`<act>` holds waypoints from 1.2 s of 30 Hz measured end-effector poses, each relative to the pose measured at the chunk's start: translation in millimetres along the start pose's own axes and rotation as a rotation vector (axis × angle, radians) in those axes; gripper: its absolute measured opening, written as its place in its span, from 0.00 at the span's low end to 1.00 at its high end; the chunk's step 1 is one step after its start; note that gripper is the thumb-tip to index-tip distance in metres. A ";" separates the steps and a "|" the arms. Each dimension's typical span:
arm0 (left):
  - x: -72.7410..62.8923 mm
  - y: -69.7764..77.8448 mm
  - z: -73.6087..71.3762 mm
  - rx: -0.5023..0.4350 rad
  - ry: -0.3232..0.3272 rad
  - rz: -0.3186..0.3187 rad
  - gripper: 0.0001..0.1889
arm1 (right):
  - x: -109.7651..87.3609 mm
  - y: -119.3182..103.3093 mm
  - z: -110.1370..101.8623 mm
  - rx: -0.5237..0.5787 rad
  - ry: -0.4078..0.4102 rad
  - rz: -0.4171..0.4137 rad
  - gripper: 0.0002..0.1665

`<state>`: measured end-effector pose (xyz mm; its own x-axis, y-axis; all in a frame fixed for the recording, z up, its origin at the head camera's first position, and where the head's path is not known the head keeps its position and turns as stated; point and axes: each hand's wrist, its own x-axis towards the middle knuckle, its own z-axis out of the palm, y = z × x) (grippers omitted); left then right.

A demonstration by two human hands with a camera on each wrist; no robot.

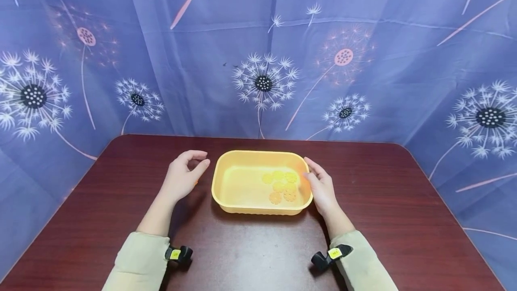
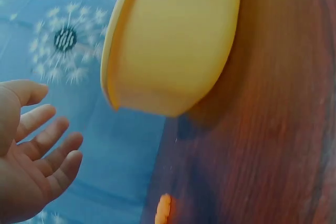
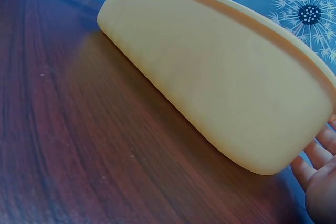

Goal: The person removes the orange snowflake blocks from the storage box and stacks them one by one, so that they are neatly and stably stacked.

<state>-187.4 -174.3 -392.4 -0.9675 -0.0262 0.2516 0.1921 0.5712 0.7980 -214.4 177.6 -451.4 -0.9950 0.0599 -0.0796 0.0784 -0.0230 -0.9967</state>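
A yellow plastic basin (image 1: 238,187) stands on the table. Several thin yellow and orange scalloped discs (image 1: 278,187) lie in its right half. My right hand (image 1: 323,190) grips the basin's right end, thumb at the rim and fingers along the outer wall. In the right wrist view, fingers (image 3: 317,156) show beside the basin's corner. Left of the basin, my left hand (image 1: 181,176) is held apart from it, fingers loosely bent and holding nothing. An orange piece with a wavy edge (image 2: 164,209) sits on the table by the left hand, mostly hidden behind it in the head view.
The dark red-brown wooden table (image 1: 258,250) has rounded far corners. Behind it and along both sides hangs a blue curtain (image 1: 202,80) printed with dandelions. Each wrist wears a black strap-on camera, the left one (image 1: 179,254) and the right one (image 1: 331,256).
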 end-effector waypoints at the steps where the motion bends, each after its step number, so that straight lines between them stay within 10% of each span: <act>1: 0.0 3.1 2.2 -0.008 -0.006 0.011 0.15 | 0.2 0.0 0.0 -0.003 0.001 0.000 0.30; 26: 4.0 40.1 66.2 0.005 -0.196 0.248 0.10 | -2.0 1.3 0.6 -0.034 0.016 0.007 0.29; 36: 6.5 50.9 82.5 0.032 -0.308 0.242 0.12 | -1.0 0.3 0.4 -0.024 0.010 -0.007 0.30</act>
<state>-197.4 -77.8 -395.3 -0.9000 0.3567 0.2506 0.4202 0.5565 0.7167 -213.4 177.1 -451.6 -0.9949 0.0695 -0.0725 0.0728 0.0014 -0.9973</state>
